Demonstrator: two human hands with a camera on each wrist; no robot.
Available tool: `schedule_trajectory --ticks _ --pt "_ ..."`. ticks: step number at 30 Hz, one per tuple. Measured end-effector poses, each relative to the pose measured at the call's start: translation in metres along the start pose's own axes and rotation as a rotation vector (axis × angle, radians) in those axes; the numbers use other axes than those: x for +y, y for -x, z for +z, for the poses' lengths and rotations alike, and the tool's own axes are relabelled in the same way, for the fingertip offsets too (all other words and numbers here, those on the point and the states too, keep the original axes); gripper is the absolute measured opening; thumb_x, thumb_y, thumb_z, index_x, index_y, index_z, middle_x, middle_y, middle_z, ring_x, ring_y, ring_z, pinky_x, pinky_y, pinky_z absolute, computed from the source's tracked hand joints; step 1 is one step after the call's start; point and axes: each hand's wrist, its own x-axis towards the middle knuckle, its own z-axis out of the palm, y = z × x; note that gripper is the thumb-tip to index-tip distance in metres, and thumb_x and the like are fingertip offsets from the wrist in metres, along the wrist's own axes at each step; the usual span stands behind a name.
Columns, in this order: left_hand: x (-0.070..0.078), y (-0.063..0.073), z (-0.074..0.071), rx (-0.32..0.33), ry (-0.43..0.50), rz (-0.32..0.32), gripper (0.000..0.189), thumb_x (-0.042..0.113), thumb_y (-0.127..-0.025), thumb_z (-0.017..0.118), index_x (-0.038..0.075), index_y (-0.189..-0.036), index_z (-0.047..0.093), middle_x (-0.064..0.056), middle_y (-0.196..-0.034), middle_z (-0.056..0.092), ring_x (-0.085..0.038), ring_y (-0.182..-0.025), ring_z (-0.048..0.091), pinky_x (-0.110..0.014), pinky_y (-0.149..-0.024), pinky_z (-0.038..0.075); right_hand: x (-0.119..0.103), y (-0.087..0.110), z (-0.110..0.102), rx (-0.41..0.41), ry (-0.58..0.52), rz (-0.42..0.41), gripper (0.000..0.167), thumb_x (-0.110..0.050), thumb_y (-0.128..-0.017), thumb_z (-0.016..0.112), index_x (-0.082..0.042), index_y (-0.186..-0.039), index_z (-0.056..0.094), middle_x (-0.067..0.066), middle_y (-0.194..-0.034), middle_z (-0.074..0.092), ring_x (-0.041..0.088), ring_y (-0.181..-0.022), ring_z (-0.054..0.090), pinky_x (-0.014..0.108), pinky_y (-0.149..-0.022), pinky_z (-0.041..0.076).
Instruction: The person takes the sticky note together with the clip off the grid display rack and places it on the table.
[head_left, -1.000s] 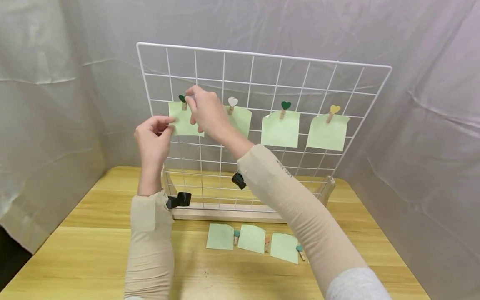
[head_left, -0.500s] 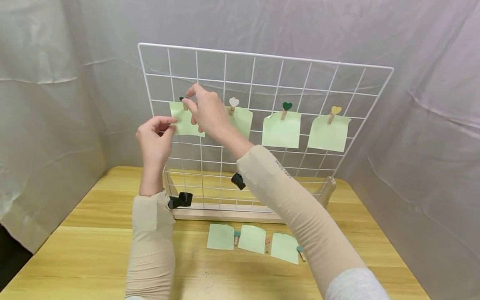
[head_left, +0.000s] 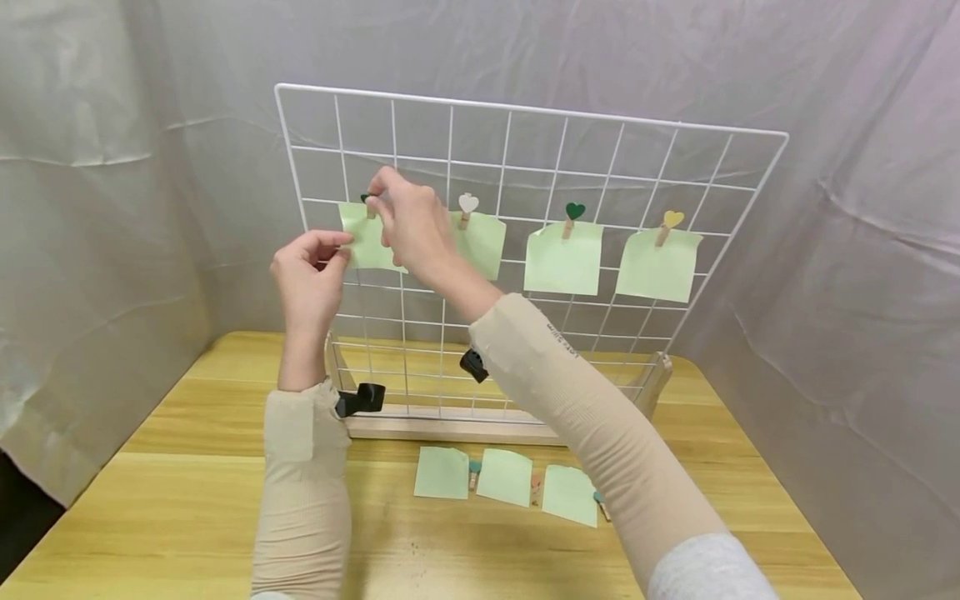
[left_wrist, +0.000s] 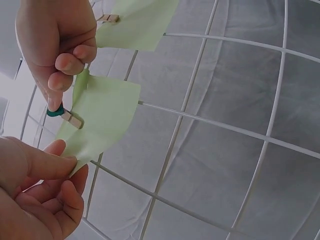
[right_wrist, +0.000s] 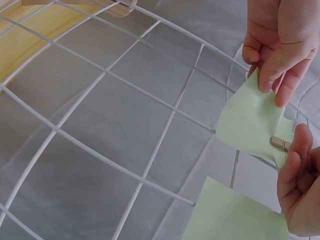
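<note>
A: Where's the left note (head_left: 367, 246) sitting?
B: It's sitting at the front of the grid (head_left: 530, 109), left end, a wooden clip (left_wrist: 74, 120) straddling its top edge.
A: Fingers?
B: Left hand (head_left: 309, 271) is pinching the note's left edge. Right hand (head_left: 416, 221) is pinching the clip's green heart end; can't tell if it's biting wire.
A: Others?
B: Three hanging notes (head_left: 562, 260) are lining up rightward along the grid under heart clips (head_left: 575, 212). Three loose notes (head_left: 441, 473) are lying on the surface (head_left: 187, 508) before the grid, small clips (head_left: 474, 475) beside them.
</note>
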Motion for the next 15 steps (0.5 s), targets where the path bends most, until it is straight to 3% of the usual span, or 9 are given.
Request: schedule_trajectory --ticks 10,15 --pt "0.0 0.0022 -0.0008 -0.003 -0.014 -0.01 0.013 -0.001 -0.083 0.057 -0.004 -0.089 0.068 -0.009 -0.074 0.06 -0.011 -0.061 0.048 -0.016 -0.054 0.039 0.0042 0.0041 0.0022 0.136 -0.004 -0.128 0.013 -0.021 -0.092 0.049 -0.011 -0.097 0.056 -0.001 -0.058 0.058 0.008 -0.047 0.051 0.022 -0.044 0.032" --pt "0.0 0.0025 -0.0017 -0.004 -0.001 -0.006 0.012 -0.001 -0.083 0.058 -0.004 -0.09 0.067 -0.008 -0.074 0.059 -0.011 -0.061 0.048 -0.017 -0.055 0.039 0.0016 0.005 0.0007 0.178 -0.006 -0.115 0.015 -0.024 -0.092 0.048 -0.012 -0.099 0.055 0.0 -0.062 0.06 0.008 -0.051 0.053 0.023 -0.045 0.031"
